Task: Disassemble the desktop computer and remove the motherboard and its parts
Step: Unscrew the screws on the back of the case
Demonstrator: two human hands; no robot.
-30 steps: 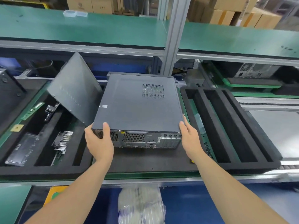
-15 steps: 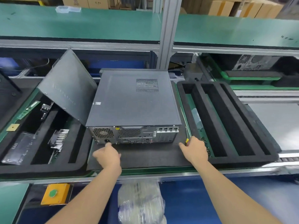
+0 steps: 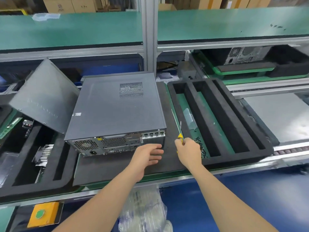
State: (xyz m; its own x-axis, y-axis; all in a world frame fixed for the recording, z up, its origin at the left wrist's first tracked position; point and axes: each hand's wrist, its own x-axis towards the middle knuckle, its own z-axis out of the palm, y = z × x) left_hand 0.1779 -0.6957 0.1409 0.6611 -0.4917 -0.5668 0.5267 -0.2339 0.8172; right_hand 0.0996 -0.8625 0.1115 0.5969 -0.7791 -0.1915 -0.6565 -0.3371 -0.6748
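While flat on foam (image 3: 108, 166), boxy metal case (image 3: 117, 111) beside yellow-handled screwdriver (image 3: 180, 136).

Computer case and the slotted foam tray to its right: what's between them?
Head view: a strip of black mat, plus the screwdriver gripped by the right hand.

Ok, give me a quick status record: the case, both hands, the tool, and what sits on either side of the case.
case: desktop computer flat on foam mat, cover on, rear ports toward the person
left hand: open, fingers at the rear right corner, contact unclear
right hand: grips screwdriver, shaft pointing away
left of case: grey panel, tilted
right of case: slotted foam tray
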